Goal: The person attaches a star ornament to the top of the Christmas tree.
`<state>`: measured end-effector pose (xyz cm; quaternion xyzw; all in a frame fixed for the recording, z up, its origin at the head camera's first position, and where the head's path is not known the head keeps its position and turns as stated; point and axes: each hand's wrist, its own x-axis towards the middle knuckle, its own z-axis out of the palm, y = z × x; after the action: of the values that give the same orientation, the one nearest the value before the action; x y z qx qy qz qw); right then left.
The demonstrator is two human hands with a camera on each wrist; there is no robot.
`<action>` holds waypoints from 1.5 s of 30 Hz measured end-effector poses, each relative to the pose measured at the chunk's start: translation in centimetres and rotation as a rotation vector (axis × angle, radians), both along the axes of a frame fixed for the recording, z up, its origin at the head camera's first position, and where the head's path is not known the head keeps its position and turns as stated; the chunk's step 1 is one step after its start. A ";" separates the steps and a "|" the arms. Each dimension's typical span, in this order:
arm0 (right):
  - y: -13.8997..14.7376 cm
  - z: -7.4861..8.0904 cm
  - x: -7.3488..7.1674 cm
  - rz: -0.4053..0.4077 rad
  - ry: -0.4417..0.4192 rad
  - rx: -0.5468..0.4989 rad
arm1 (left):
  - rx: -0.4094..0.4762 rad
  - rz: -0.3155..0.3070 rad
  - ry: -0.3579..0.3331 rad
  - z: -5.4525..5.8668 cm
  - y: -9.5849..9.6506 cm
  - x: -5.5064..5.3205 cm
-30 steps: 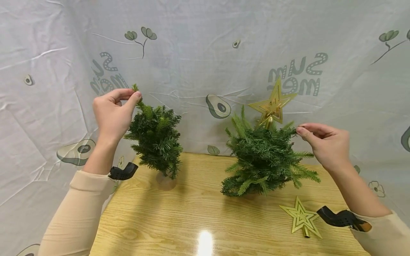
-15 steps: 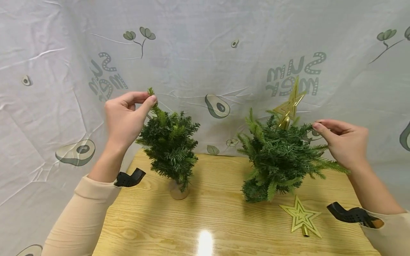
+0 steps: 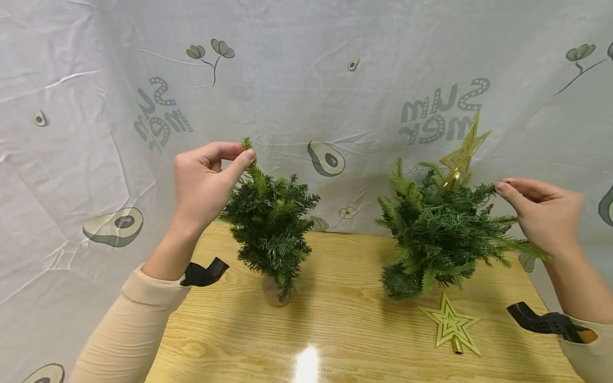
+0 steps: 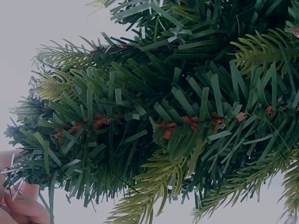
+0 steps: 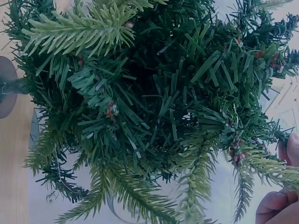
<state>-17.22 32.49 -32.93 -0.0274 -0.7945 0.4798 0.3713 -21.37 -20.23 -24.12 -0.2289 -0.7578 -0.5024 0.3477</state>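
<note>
Two small artificial Christmas trees stand side by side in the head view. My left hand (image 3: 208, 178) pinches the light green tip at the top of the narrower left tree (image 3: 273, 229), which has a round base (image 3: 276, 292). With thumb and forefinger, my right hand (image 3: 546, 215) pinches a branch end on the upper right of the fuller tree (image 3: 445, 234). A gold star topper (image 3: 462, 154) sits leaning on that tree's top. The wrist views are filled by needles of the left tree (image 4: 154, 116) and the right tree (image 5: 159, 93), with fingertips at their edges.
A second gold star topper (image 3: 451, 323) lies flat on the wooden table (image 3: 239, 340), in front of the right tree. Behind the table hangs a pale printed cloth (image 3: 297, 80). Each wrist carries a black camera mount (image 3: 206, 272).
Both hands have moved to the right, and both trees have shifted right with them. The star on the right tree has turned more edge-on. The star on the table has stayed put.
</note>
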 end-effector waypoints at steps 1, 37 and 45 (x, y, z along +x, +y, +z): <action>0.0 0.0 0.0 0.000 -0.009 -0.002 | -0.003 -0.002 0.004 0.0 -0.2 0.2; 0.9 -2.4 -0.3 0.011 0.060 0.138 | -0.043 -0.173 -0.009 0.1 2.0 5.0; 1.0 -2.8 -0.7 0.051 0.084 0.116 | -0.044 -0.199 0.021 0.4 2.7 5.4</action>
<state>-17.96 33.49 -35.74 0.0343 -0.8052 0.4429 0.3928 -15.94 -17.54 -23.75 -0.3159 -0.7387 -0.5151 0.2987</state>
